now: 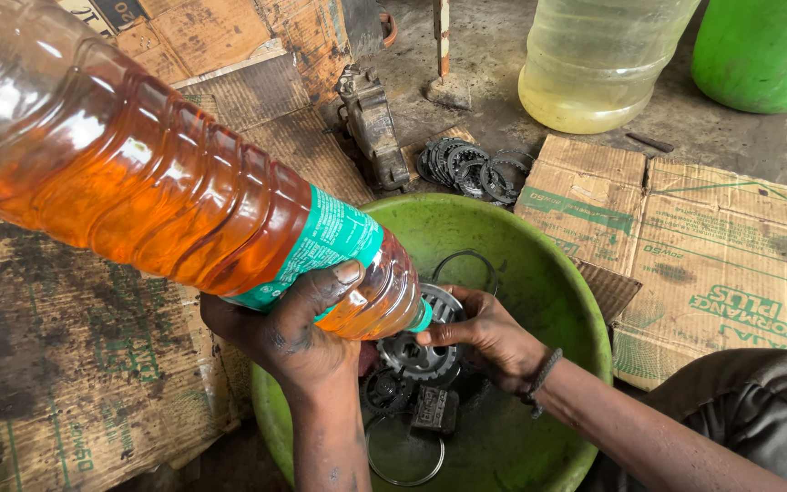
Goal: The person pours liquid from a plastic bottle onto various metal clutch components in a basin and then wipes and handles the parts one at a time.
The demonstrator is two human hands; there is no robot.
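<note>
My left hand (298,328) grips a large clear plastic bottle (138,182) of orange liquid near its neck, just below a teal label. The bottle is tipped with its mouth down over a green plastic basin (539,264). My right hand (489,337) rests in the basin, fingers at the bottle's mouth and on a round toothed metal part (416,357). Under the hands in the basin lie a small dark metal block (434,410), thin metal rings (403,456) and other greasy parts.
Flattened, oil-stained cardboard (75,364) covers the ground around the basin. Behind it lie a stack of toothed metal discs (471,169) and a dirty metal casting (373,128). A big clear jug of yellowish liquid (594,59) and a green container (762,50) stand at the back right.
</note>
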